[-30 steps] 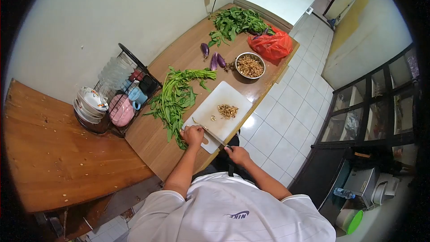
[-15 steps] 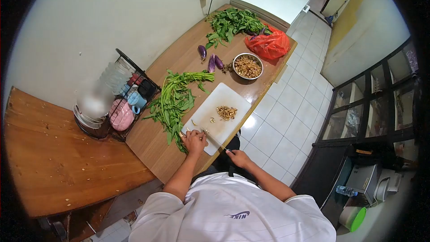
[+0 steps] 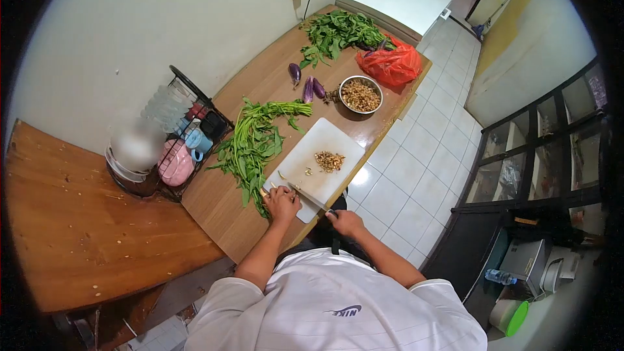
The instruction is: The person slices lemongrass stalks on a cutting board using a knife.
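Observation:
My right hand (image 3: 346,223) is wrapped round the handle of a knife (image 3: 311,199), whose blade slants across the near end of the white cutting board (image 3: 320,135). Beside the blade, my left hand (image 3: 283,205) presses down on the board with its fingers curled. Whatever lies under those fingers is mostly hidden; small pale bits show at the fingertips. A heap of chopped brown pieces (image 3: 329,162) lies farther up the board, with a few loose bits nearer the knife. Leafy green stems (image 3: 250,149) lie along the board's left side.
Beyond the board stand a metal bowl (image 3: 361,95) of chopped brown pieces and several purple eggplants (image 3: 295,74). More leafy greens (image 3: 338,36) and a red plastic bag (image 3: 393,65) are at the far end. A black dish rack (image 3: 211,112) borders the table's left; a tiled floor (image 3: 409,156) lies right.
My right hand and the knife have shifted slightly, and the blade shows broader now. My left hand stays at nearly the same place on the board.

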`<state>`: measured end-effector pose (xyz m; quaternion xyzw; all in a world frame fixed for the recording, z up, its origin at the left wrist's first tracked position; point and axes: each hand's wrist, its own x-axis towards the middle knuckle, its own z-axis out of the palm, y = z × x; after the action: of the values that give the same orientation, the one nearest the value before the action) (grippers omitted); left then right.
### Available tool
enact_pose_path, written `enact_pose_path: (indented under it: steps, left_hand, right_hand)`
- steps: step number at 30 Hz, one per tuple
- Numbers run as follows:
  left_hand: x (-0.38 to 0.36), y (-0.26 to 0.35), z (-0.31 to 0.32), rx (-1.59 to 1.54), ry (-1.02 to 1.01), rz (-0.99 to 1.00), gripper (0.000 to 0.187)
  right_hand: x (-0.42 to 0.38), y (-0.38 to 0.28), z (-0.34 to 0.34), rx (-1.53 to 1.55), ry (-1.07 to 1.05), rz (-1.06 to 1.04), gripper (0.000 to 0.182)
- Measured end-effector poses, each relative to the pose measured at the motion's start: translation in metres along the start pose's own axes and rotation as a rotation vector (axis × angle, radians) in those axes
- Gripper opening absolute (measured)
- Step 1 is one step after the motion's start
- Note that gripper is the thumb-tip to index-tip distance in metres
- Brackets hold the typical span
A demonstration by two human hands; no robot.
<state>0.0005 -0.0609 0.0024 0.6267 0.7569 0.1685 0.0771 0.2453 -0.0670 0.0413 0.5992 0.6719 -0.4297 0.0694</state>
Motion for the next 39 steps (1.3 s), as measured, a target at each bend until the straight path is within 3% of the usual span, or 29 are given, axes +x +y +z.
enact_pose_path:
  steps: [4, 6, 9, 14, 22, 24, 30, 32, 33, 34, 36, 37, 39]
  left_hand:
    - [0.003, -0.001, -0.010, -0.002, 0.028, 0.027, 0.023]
    - [0.002, -0.002, -0.009, 0.020, -0.050, 0.074, 0.029]
    - [-0.005, 0.004, 0.001, 0.050, 0.002, 0.194, 0.040]
    - [-0.010, 0.020, 0.003, 0.100, -0.033, 0.183, 0.049]
    - [-0.042, 0.014, -0.013, -0.134, -0.020, 0.138, 0.013]
    - [-0.056, 0.013, -0.012, -0.134, -0.009, 0.141, 0.012]
    - [-0.058, 0.030, -0.024, -0.095, -0.038, 0.070, 0.012]
    - [-0.039, 0.049, -0.033, -0.263, -0.054, -0.200, 0.022]
    - [-0.025, 0.050, -0.032, -0.377, -0.143, -0.326, 0.050]
    - [-0.009, 0.050, -0.024, -0.372, -0.143, -0.313, 0.050]
    - [0.021, 0.055, -0.009, -0.450, -0.272, -0.662, 0.076]
    - [0.036, 0.063, -0.012, -0.440, -0.304, -0.681, 0.093]
    - [0.054, 0.086, -0.024, -0.331, -0.310, -0.613, 0.093]
  right_hand:
    - [0.005, 0.006, 0.003, -0.013, 0.115, 0.024, 0.065]
    - [0.004, 0.013, 0.002, -0.001, 0.141, 0.040, 0.064]
    - [-0.006, 0.023, -0.005, 0.004, 0.175, 0.025, 0.063]
    - [-0.012, 0.035, 0.002, 0.048, 0.232, 0.015, 0.063]
    - [-0.010, 0.021, -0.006, -0.010, 0.052, -0.042, 0.059]
    - [-0.007, 0.014, -0.005, -0.127, 0.006, -0.087, 0.059]
    - [0.007, 0.023, -0.022, -0.060, 0.129, -0.024, 0.056]
    - [0.005, 0.031, -0.032, -0.099, 0.151, -0.091, 0.053]
    - [-0.001, 0.031, -0.042, -0.136, 0.142, -0.104, 0.048]
    - [-0.002, 0.037, -0.045, -0.127, 0.152, -0.102, 0.048]
    - [-0.007, 0.048, -0.052, -0.114, 0.231, -0.164, 0.046]
    - [-0.010, 0.049, -0.058, -0.113, 0.225, -0.139, 0.044]
    - [-0.018, 0.055, -0.067, -0.100, 0.251, -0.162, 0.044]
